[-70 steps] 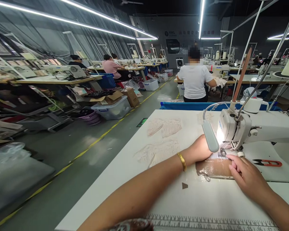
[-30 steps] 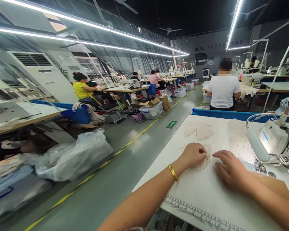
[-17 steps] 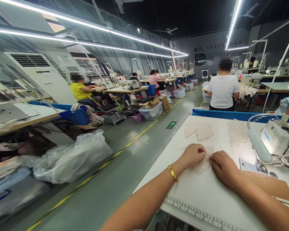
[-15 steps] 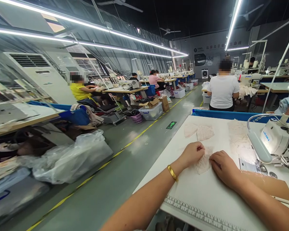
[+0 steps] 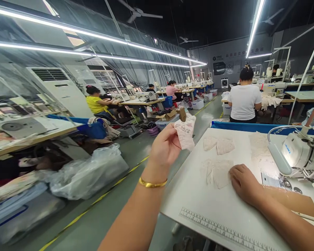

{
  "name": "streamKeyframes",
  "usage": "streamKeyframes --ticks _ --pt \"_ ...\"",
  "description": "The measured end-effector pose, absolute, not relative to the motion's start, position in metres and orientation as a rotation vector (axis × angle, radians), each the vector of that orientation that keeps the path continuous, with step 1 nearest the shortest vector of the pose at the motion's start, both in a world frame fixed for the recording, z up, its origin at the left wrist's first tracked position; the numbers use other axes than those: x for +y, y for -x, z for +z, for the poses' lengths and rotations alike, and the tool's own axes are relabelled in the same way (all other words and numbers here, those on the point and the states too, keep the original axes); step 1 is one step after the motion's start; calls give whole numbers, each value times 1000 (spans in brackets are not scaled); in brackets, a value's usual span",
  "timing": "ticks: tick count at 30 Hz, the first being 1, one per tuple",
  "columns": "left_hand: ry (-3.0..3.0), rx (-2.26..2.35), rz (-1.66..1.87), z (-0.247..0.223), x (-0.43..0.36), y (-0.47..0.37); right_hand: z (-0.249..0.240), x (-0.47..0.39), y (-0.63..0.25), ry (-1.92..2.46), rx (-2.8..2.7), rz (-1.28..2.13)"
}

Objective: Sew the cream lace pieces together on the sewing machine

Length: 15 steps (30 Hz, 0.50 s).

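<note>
My left hand [image 5: 165, 144] is raised off the table's left edge. A small pale lace fabric piece [image 5: 186, 134] is pinched between its thumb and fingers and stands up from them. My right hand [image 5: 242, 181] rests on the white table top [image 5: 196, 193], fingers curled together and pointing down. Its fingertips meet the right edge of a flat lace panel [image 5: 218, 173]; whether they grip anything is hidden. Farther back lie two joined-looking lace pieces [image 5: 225, 145]. Another lace piece [image 5: 260, 146] lies near the sewing machine [image 5: 293, 150].
A printed ruler [image 5: 214, 228] runs along the table's near edge. Brown cardboard [image 5: 293, 200] lies under my right forearm. Blue cloth [image 5: 246, 126] lines the far edge. Left of the aisle stand bagged bins [image 5: 86, 174]. A person in a white shirt [image 5: 243, 101] sits ahead; others work at machines.
My left hand has lifted from the table and moved left and up, now with a lace piece in it. My right hand has stayed in place. The view has shifted slightly.
</note>
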<state>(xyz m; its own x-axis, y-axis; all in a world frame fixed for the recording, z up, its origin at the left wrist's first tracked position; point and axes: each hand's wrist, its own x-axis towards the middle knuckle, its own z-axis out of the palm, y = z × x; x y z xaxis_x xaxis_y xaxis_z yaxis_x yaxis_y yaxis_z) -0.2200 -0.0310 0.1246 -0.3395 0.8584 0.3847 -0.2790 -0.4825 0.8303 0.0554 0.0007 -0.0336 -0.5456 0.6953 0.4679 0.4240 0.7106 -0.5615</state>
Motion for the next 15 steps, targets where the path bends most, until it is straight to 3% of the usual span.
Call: streamKeyframes --ticks 2,7,11,15 --pt "-1350 1021 1703 125 -51 193 -25 -4 -63 827 -2146 598" --pt "-1887 1142 813 89 -78 113 2 -33 -98 741 -1725 1552" --pt "-1752 1132 926 55 -55 83 8 -57 -135 978 -1622 1594" --pt "-1539 715 519 29 -29 62 9 -70 -172 1039 -1678 1535"
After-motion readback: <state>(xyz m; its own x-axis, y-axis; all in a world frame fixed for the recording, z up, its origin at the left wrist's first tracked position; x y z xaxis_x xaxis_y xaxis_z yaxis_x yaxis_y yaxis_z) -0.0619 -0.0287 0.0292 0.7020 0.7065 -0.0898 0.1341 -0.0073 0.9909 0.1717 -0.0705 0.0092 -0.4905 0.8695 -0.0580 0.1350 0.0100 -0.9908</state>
